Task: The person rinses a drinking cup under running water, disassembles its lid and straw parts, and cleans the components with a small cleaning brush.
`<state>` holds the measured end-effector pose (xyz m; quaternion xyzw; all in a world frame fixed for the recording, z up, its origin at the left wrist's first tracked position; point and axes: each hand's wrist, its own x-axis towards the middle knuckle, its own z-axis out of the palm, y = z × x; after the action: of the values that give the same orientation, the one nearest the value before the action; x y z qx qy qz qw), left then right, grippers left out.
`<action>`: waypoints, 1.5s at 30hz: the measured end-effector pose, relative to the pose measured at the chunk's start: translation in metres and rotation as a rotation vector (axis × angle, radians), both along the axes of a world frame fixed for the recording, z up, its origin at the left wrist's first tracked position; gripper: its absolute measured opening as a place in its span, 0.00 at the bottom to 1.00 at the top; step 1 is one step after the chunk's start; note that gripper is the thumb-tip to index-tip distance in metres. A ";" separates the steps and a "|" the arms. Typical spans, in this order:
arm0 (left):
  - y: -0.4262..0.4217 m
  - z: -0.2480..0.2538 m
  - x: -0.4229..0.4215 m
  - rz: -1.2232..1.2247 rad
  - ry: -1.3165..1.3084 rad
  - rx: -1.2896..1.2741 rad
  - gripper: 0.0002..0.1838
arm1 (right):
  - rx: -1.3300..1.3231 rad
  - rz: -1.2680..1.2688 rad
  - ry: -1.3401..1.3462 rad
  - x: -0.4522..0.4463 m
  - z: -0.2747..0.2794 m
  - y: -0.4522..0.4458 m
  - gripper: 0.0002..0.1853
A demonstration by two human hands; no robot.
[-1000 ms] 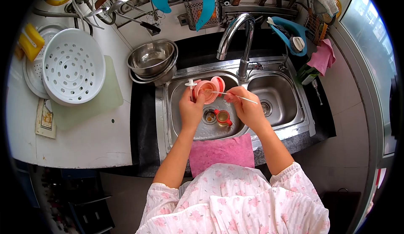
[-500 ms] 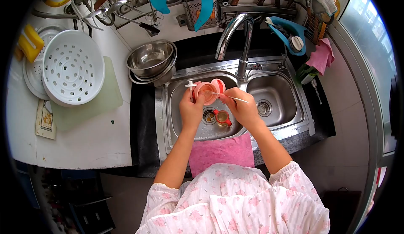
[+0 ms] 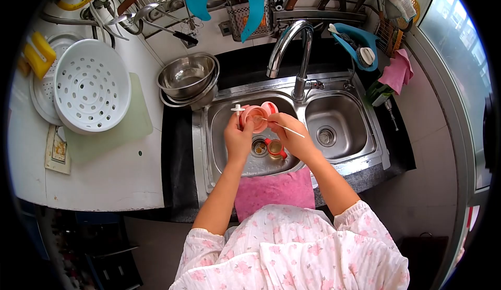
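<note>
Over the left basin of the steel sink, my left hand [image 3: 237,139] is closed around a pink cup lid [image 3: 259,127] with a flipped-up round cap and a white spout piece [image 3: 238,109] sticking out at its left. My right hand [image 3: 293,135] pinches a thin white stick [image 3: 290,130], its far end inside the lid; whether that tip is cotton or bristle I cannot make out. Below the hands, a small clear cup with red handles [image 3: 275,148] rests in the basin beside the drain [image 3: 259,146].
The chrome faucet [image 3: 301,65] arches up behind the hands. Nested steel bowls [image 3: 187,76] stand left of the sink, near a white colander [image 3: 93,84]. A pink cloth [image 3: 274,191] hangs at the front edge. A blue caddy [image 3: 360,42] sits at the back right.
My right hand has shifted slightly left and down, closer to the lid, and the white stick is tilted more steeply. My left hand stays nearly still.
</note>
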<state>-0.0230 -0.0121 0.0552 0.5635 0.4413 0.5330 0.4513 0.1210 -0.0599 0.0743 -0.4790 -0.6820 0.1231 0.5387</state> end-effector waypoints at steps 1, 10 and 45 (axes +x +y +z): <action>0.001 -0.001 -0.001 0.000 0.017 0.007 0.13 | -0.005 0.038 -0.020 0.002 0.000 0.001 0.09; -0.010 -0.006 0.002 0.061 0.172 0.181 0.15 | -0.226 -0.078 0.156 -0.001 -0.022 -0.001 0.06; 0.008 -0.052 -0.003 0.217 0.406 0.282 0.20 | -0.361 -0.108 0.402 -0.023 -0.050 0.005 0.11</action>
<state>-0.0261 -0.0045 0.0028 0.6656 0.5018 0.5105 0.2111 0.0975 -0.0551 0.0248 -0.5689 -0.5020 0.3066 0.5748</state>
